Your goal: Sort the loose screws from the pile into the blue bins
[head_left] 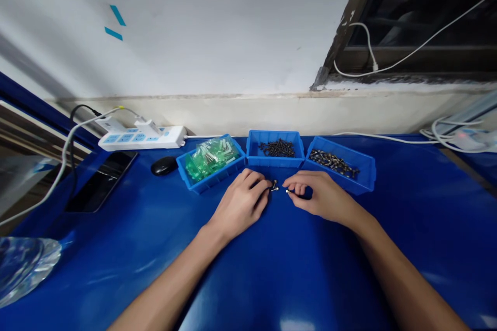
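My right hand point(319, 194) pinches a small metal screw point(288, 191) between thumb and fingertips, just above the blue table; only its bright end shows. My left hand point(244, 197) rests on the table with fingers curled and closed. Whatever is under its fingertips is hidden. Beside those fingertips lie a few small shiny screws point(275, 186), in the gap between my two hands. Behind my hands stands a blue bin point(275, 162) of dark screws point(280, 148). Another blue bin point(363, 168), with brassy and dark metal fasteners point(334, 161), is behind my right hand.
At the left, a blue bin point(209, 180) holds green-and-clear plastic bags point(213, 155) of small parts. Near it are a black mouse point(164, 166), a phone point(103, 181) and a white power strip point(143, 138) with cables. A clear plastic object point(29, 266) sits at the left edge.
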Tool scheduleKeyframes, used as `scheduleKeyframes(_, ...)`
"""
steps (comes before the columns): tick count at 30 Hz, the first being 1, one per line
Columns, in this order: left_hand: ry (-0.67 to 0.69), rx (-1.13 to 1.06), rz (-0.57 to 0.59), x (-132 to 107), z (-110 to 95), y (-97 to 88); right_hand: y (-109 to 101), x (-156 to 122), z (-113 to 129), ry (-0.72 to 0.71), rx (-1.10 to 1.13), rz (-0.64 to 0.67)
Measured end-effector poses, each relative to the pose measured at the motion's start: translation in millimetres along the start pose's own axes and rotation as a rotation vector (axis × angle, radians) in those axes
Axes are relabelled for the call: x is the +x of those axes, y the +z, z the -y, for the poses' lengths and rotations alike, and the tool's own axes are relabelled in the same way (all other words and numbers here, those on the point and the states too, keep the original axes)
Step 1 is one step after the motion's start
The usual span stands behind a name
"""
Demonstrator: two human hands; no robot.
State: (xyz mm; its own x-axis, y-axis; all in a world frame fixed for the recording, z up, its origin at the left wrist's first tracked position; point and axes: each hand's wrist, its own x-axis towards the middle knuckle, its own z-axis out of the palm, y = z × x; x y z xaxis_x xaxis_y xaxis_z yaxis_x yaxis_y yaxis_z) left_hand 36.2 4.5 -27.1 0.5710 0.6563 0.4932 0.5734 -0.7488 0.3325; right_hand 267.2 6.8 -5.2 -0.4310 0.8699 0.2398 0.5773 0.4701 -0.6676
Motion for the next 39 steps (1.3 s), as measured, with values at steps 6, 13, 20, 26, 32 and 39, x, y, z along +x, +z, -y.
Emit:
scheduleKeyframes(6,-0.012,-0.025,0.002,0.7,-0.3,0.8,3.0,3.2,4.5,0.199,0.361,-0.052)
scheduleKeyframes(13,-0.009,-0.057,0.02,-0.3,0.5,1.0,-1.8,4.4,11.2,0.347,0.526,-0.068)
scheduleKeyframes(20,0.036,-0.071,0.073,-1.7,-3.2,3.2,-8.3,3.4,11.4,0.259,0.505,-0.16)
scheduleKeyframes(26,0.029,-0.077,0.063,-1.8,-3.3,4.3,-10.9,6.8,9.1,0.249,0.434,-0.682)
scheduleKeyframes(32,-0.008,-0.052,0.008,-1.3,-0.9,4.0,-11.8,8.8,13.2,0.211,0.279,-1.033)
scheduleKeyframes(39,-0.066,-0.015,0.02,-1.3,2.5,3.3,7.5,2.4,10.2,-0.168,-0.06,-0.361)
